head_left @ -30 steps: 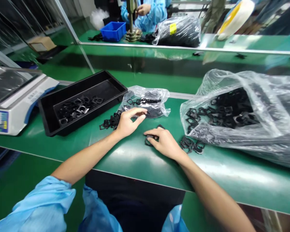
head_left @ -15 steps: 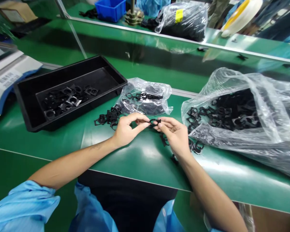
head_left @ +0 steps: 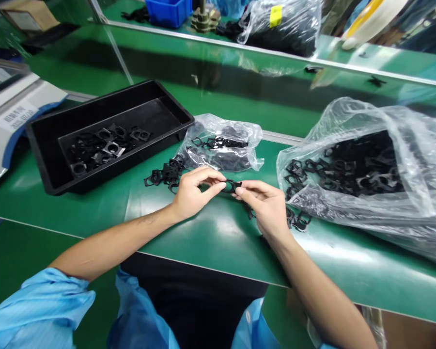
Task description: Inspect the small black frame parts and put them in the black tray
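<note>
Between my hands, over the green table, is a small black plastic part with a round opening. My left hand pinches its left end between thumb and fingers. My right hand grips the right end the same way. Past my left hand lies a small pile of similar black parts. More loose parts lie beside my right hand, some hidden behind it. A small clear bag with black parts inside sits just beyond both hands.
At the left stands a black tray with several black parts, near a white and blue machine. A large open plastic bag full of parts fills the right. Behind a clear panel are a blue bin and a wrapped bag.
The part between my hands now shows its round opening more plainly, apparently turned a little. Both hands keep hold of it. The whole view has shifted slightly.
</note>
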A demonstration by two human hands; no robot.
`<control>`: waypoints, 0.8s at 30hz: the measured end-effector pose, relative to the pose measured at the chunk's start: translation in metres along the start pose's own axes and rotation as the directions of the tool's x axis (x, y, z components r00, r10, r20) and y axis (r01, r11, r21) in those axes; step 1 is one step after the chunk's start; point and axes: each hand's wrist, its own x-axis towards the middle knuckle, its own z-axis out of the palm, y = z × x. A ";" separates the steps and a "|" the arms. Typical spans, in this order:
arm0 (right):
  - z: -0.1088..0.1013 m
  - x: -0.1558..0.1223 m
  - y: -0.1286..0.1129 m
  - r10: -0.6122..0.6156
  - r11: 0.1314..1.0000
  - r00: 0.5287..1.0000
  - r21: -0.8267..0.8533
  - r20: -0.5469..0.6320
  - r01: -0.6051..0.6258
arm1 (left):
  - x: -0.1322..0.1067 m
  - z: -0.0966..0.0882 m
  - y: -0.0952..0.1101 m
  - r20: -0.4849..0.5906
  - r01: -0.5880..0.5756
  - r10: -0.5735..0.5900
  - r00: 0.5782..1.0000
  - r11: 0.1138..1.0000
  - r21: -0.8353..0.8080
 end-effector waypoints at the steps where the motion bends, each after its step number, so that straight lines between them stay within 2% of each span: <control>1: 0.000 0.000 0.000 0.011 1.000 1.000 0.010 0.008 -0.011 | 0.000 0.000 -0.001 -0.008 0.012 -0.012 1.000 1.000 -0.011; 4: 0.000 0.001 0.002 0.012 1.000 1.000 0.017 -0.012 -0.012 | 0.001 0.000 -0.001 -0.022 0.024 -0.025 0.999 0.999 -0.039; 8: 0.000 0.002 0.001 -0.032 0.999 0.998 -0.030 -0.057 0.030 | 0.002 0.000 0.003 0.003 -0.035 0.035 0.999 0.999 -0.026; 11: 0.001 0.000 0.001 -0.021 0.999 0.999 -0.026 -0.026 0.020 | 0.001 0.000 0.004 0.016 -0.054 0.054 0.998 0.999 -0.006; 18: 0.002 -0.001 0.002 0.053 0.996 0.997 0.073 0.056 -0.057 | 0.001 0.001 0.001 -0.033 0.000 0.000 0.999 1.000 0.004; 24: 0.001 0.000 0.002 0.111 0.984 0.987 0.124 0.115 -0.125 | 0.000 -0.001 0.004 -0.001 -0.054 0.055 0.998 0.994 0.096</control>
